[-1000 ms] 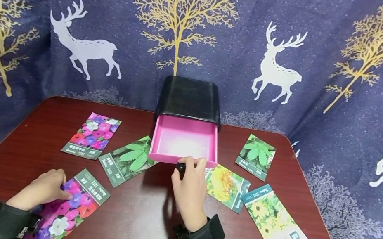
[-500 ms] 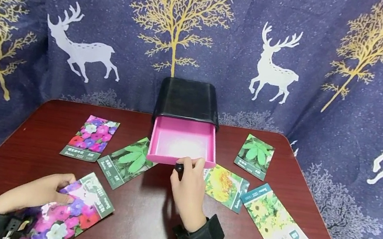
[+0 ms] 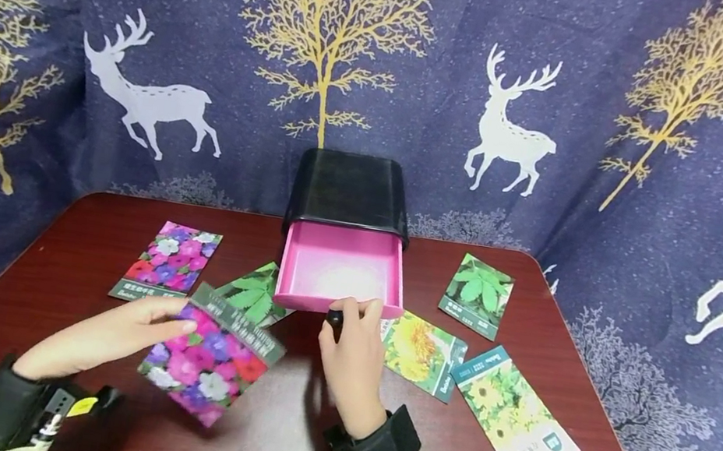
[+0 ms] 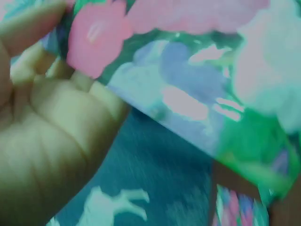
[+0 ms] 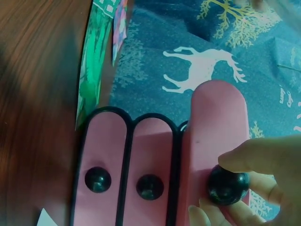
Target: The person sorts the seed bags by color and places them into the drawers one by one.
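Note:
My left hand [image 3: 117,333] pinches a seed packet [image 3: 208,363] printed with pink, purple and red flowers, thumb on its front. The packet is tilted above the table and overlaps the leafy green packet [image 3: 254,294] in the head view. The left wrist view shows the held packet [image 4: 183,80] close up, blurred and glossy. My right hand [image 3: 354,362] grips the black knob [image 5: 228,185] of the pink top drawer [image 3: 293,299]. That drawer is pulled out of the black cabinet [image 3: 351,188], and its inside is bare.
Two lower drawers with black knobs [image 5: 98,179] are closed. Another flower packet [image 3: 174,263] lies at the back left. On the right lie a yellow-orange flower packet [image 3: 416,348], a green leaf packet [image 3: 478,295] and a yellow flower packet [image 3: 512,415]. A patterned cloth [image 3: 257,169] hangs behind.
My left hand has lifted the flower packet off the front left of the table and carried it right and toward the drawer, turning it. The right hand stays on the knob.

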A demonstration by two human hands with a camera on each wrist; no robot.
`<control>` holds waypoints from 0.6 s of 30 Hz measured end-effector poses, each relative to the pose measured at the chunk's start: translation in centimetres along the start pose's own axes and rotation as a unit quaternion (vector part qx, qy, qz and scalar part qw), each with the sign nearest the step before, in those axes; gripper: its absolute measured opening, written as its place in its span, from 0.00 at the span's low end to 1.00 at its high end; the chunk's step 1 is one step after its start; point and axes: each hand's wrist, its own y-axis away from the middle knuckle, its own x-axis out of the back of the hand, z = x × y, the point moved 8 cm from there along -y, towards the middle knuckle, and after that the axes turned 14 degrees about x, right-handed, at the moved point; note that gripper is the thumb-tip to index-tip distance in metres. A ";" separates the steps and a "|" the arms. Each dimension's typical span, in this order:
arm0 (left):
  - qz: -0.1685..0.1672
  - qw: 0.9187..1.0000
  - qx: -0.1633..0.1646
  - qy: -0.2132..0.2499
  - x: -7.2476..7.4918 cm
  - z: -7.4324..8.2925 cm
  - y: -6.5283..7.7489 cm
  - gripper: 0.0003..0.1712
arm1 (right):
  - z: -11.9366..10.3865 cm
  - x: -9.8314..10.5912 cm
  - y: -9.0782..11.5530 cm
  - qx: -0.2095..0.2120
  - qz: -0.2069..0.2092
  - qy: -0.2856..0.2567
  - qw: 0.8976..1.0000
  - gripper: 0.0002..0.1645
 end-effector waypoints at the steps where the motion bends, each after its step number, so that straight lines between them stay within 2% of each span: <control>1: 0.005 1.000 0.011 0.021 0.0 0.5 -0.2 0.23 | 0.0 0.0 0.0 0.001 0.000 -0.001 1.000 0.12; 5: 0.006 0.992 0.019 0.127 0.0 2.9 -1.2 0.34 | -0.2 0.4 0.1 0.007 -0.005 -0.006 1.000 0.13; 8: -0.017 0.977 -0.006 0.210 -0.3 5.0 -2.3 0.36 | -0.5 1.1 0.3 0.011 -0.017 0.001 1.000 0.13; 11: -0.039 0.963 -0.031 0.266 -0.8 6.6 -3.3 0.34 | -0.8 2.4 0.3 0.000 -0.014 -0.002 1.000 0.13; 14: -0.052 0.954 -0.042 0.292 -1.4 7.6 -4.2 0.32 | -0.7 3.7 0.0 -0.018 -0.003 -0.076 0.997 0.14; 18: -0.065 0.947 -0.053 0.309 -2.3 8.5 -5.2 0.29 | -0.1 3.8 -0.6 -0.061 -0.021 -0.206 0.976 0.19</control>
